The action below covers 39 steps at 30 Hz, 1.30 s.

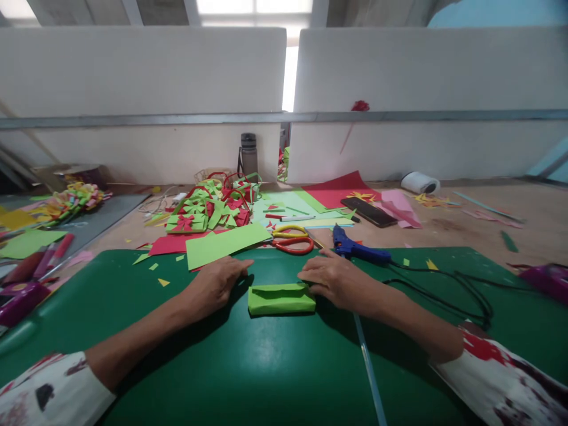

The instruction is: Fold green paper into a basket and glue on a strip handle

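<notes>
A small folded light-green paper box (281,300) lies on the green mat in front of me, its long top flap slightly raised. My left hand (222,281) rests on the mat to the left of the box, apart from it, index finger stretched out and nothing held. At the box's upper right corner, my right hand (335,277) has its fingers apart, with the fingertips at or touching the paper. Beyond the hands are yellow-and-red-handled scissors (293,239) and a flat light-green paper sheet (227,244). A blue glue gun (360,246) lies just past my right hand.
Finished green-and-red paper bags (208,207) are piled at the back left. A phone (369,212), red paper (339,188) and a dark bottle (249,155) stand or lie farther back. A black cord (470,290) and a pale thin strip (370,373) cross the mat (248,378).
</notes>
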Tool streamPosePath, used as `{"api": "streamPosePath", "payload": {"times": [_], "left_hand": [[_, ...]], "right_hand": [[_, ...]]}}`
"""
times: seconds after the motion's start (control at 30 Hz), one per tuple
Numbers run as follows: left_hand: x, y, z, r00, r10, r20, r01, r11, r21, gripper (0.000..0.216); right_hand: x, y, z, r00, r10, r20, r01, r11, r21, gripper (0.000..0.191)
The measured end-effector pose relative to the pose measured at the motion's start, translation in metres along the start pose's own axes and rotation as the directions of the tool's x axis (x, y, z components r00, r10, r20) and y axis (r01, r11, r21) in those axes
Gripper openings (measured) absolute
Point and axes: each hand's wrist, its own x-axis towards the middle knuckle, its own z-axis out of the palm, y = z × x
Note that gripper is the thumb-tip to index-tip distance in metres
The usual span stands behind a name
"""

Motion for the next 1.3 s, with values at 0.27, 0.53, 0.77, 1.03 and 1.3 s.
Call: {"api": "streamPosePath", "payload": {"times": [0.27, 0.53, 0.77, 1.03, 1.3], "left_hand": [[0.001, 0.003, 0.006, 0.981, -0.134, -0.141, 0.092, 0.958, -0.272, 0.033], [0.009, 0.031, -0.001, 0.884, -0.464, 0.058, 0.359, 0.594, -0.720, 0.070], [0.028, 0.040, 0.012, 0.849, -0.511, 0.134, 0.280, 0.220, -0.934, 0.075], [0.045, 0.038, 0.016, 0.861, -0.508, 0.005, 0.189, 0.311, -0.931, 0.066], [0.030, 0.031, 0.023, 0.924, -0.374, -0.077, 0.157, 0.556, -0.816, 0.063]], "right_hand": [[0.014, 0.000, 0.013, 0.990, 0.007, -0.142, 0.017, 0.986, 0.166, 0.022], [0.019, -0.009, 0.009, 0.889, 0.161, -0.428, -0.060, 0.969, 0.240, 0.019], [0.031, -0.021, -0.007, 0.727, 0.348, -0.593, 0.025, 0.849, 0.528, 0.014], [0.043, -0.010, 0.004, 0.720, 0.658, -0.222, -0.024, 0.343, 0.939, 0.030], [0.043, 0.002, 0.028, 0.721, 0.688, -0.082, -0.072, 0.193, 0.979, 0.037]]}}
